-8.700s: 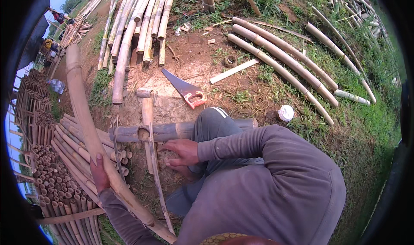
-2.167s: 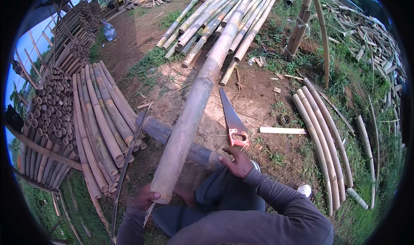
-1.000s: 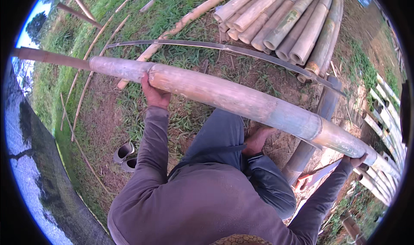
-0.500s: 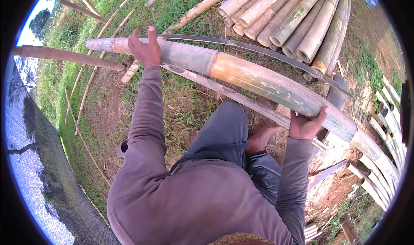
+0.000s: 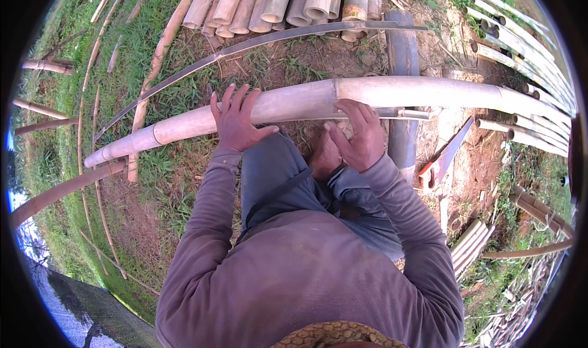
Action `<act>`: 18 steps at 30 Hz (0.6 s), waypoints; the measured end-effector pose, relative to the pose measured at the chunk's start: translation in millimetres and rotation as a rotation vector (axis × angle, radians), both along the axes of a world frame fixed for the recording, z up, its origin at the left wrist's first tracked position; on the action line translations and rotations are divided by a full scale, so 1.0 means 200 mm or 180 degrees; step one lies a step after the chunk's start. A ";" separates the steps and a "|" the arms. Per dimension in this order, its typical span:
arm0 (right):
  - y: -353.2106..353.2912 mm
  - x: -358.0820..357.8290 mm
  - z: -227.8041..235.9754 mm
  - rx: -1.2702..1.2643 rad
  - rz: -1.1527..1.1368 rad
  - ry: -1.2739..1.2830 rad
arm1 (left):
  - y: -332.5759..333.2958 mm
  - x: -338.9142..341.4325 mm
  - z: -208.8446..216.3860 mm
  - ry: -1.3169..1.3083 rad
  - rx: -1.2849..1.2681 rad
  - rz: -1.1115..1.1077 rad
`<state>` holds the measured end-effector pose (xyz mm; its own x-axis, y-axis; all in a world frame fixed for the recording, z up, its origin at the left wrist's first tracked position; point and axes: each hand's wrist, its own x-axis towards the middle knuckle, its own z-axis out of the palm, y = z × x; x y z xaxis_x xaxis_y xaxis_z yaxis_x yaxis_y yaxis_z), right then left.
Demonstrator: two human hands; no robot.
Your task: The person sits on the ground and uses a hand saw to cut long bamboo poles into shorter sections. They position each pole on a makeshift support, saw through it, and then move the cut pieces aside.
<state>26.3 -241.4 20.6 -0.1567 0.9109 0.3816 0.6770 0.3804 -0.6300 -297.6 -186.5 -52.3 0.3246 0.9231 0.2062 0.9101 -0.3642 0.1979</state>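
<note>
A long, thick bamboo pole (image 5: 416,92) lies crosswise in front of me, its narrow end at the left. Spread fingers of my left hand (image 5: 237,120) rest flat on the pole left of its middle joint, thumb toward my knee. My right hand (image 5: 360,138) is at the pole's near side just right of that joint. Its fingertips touch the surface and the thumb stands apart, so it is not wrapped round the pole. Beneath, a dark grey log (image 5: 402,60) runs away from me, crossing under the pole. A thin strip (image 5: 404,114) shows along the near edge.
Beyond the pole lies a long split strip (image 5: 257,41), with stacked bamboo lengths (image 5: 275,5) behind it. A hand saw (image 5: 450,149) with a red-orange handle lies at the right. More bamboo (image 5: 520,60) is piled far right. Thin poles (image 5: 89,90) stretch along the grass at left.
The view has turned, and the pole's left end now sits lower in it. My hands are closer together. A pale face of the pole shows instead of the yellow-green one.
</note>
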 end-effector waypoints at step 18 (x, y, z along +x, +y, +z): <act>-0.02 0.38 -0.38 -0.0568 0.1208 -0.1868 | 0.19 -0.08 0.11 0.0188 -0.0526 -0.0552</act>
<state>101.8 -246.2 -54.4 -0.6084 0.7936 -0.0122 0.7645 0.5818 -0.2776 -313.0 -149.1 -29.5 0.4880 0.8722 0.0329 0.8486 -0.4829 0.2161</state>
